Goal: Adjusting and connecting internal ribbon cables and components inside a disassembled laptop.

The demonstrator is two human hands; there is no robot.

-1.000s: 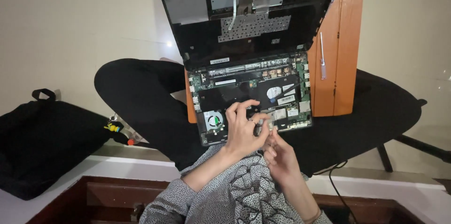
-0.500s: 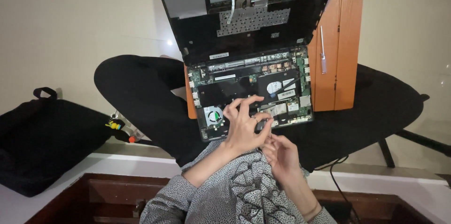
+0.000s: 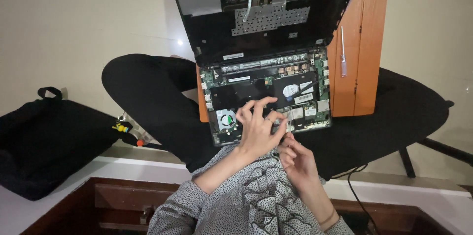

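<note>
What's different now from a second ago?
Little. The left hand keeps its fingers spread on the opened laptop, and the right hand stays close under it at the near edge; both have shifted only slightly. The fan, the screwdriver on the wooden board and the black bag lie as before.

We note three labels inside the opened laptop (image 3: 266, 92): a narrow white strip label (image 3: 232, 56) at the hinge edge, and a round white sticker (image 3: 290, 90) beside a rectangular white label (image 3: 303, 98) on the black drive.
</note>
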